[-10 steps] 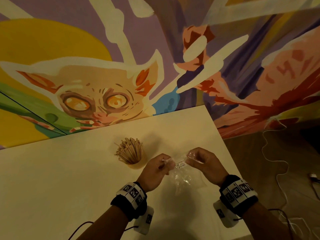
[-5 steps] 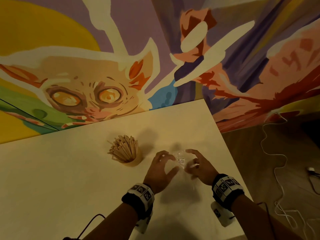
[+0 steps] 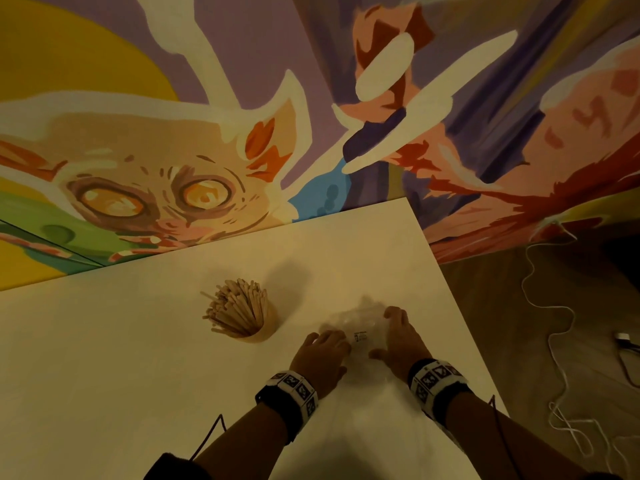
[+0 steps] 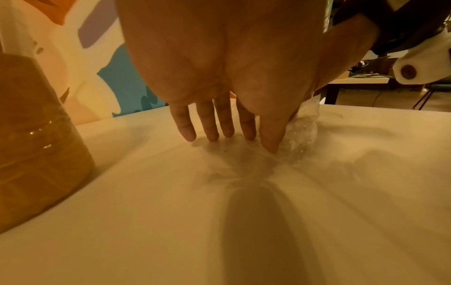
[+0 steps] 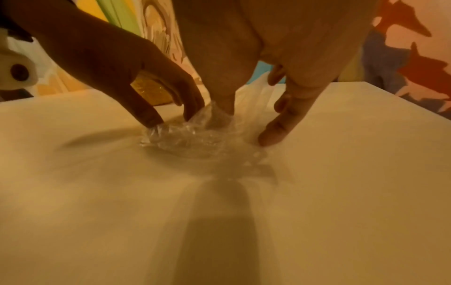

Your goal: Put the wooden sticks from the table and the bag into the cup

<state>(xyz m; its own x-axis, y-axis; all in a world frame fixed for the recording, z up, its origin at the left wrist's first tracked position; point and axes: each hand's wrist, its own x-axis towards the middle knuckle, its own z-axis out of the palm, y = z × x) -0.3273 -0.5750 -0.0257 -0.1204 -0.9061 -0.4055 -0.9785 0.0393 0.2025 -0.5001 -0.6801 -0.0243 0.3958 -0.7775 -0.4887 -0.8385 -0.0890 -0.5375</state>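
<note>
While both hands work low over the table, here is how it stands.

Bag: clear, crumpled bag (image 3: 356,323) lying flat on the white table (image 3: 138,375), at about 3 o'clock from the cup, near it but apart; a small printed label shows on the plastic between the two hands.

Left hand: left hand (image 3: 323,355) palm down at the bag's 8 o'clock edge. The left wrist view shows the fingers (image 4: 209,123) straight and close together, tips down on the table and the plastic's edge, thumb tip on the film. Grip: flat and pressing, nothing clasped.

Right hand: right hand (image 3: 401,341) at the bag's 3 o'clock side. The right wrist view shows the thumb pushed down into the crumpled plastic and the long fingers (image 5: 280,125) reaching to the table just beside it. Grip: spread fairly wide, touching the bag; whether it pinches the film I cannot tell.

Sticks: wooden sticks (image 3: 235,310) packed thick in the cup, fanning out over the rim toward 10 o'clock. Any sticks inside the bag: cannot tell, the plastic is too blurred.

Cup: tan cup (image 3: 263,327) upright on the table, at 10 o'clock from the left hand.

Wall: painted mural (image 3: 173,188) with a big-eyed creature at 12 o'clock beyond the table.

Floor: white cable (image 3: 540,306) trailing at 3 o'clock.
</note>
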